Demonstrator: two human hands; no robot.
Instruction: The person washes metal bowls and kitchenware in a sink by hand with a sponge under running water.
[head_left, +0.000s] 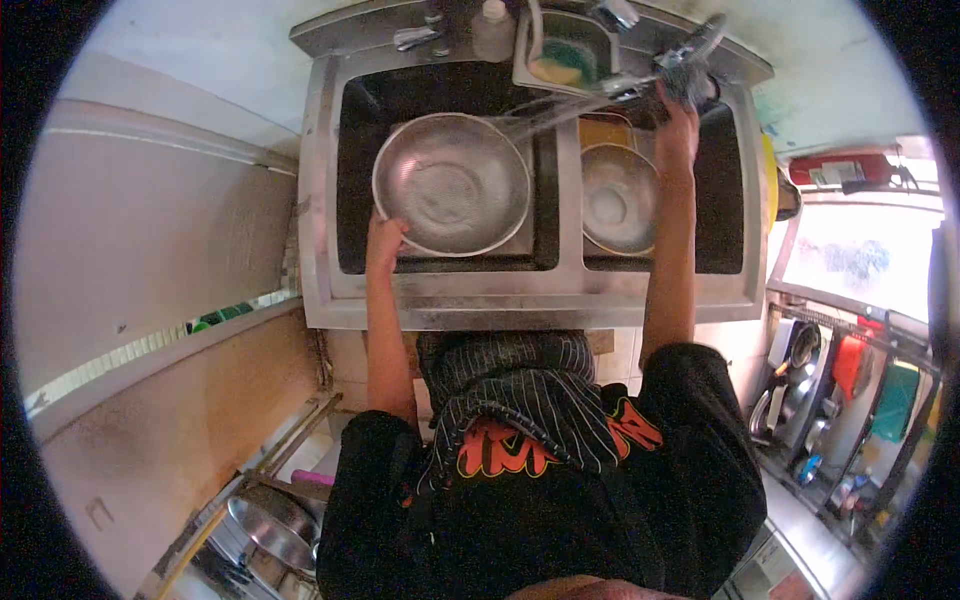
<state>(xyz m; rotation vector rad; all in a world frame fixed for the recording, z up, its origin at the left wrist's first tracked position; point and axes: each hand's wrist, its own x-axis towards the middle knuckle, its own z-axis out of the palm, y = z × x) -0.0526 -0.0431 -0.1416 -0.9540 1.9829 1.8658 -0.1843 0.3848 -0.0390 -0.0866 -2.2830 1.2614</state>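
Observation:
A wide round metal bowl (451, 184) is in the left basin of a double stainless steel sink (517, 291). My left hand (388, 238) grips its rim at the lower left. My right hand (679, 112) is raised over the right basin at a sprayer faucet (686, 75), its fingers around the faucet's lower part. Water sprays from the nozzle leftward to the bowl's upper right rim. Below my right forearm, a smaller metal bowl (616, 199) sits in the right basin, partly covered by the arm. An orange-brown container (604, 133) lies behind it.
A square metal container (529, 71) with a green and yellow sponge stands at the sink's back ledge, beside a clear plastic bottle (493, 34) and a second faucet (417, 37). Racks with utensils (847, 367) stand at right; a metal pan (274, 517) lies on a lower-left shelf.

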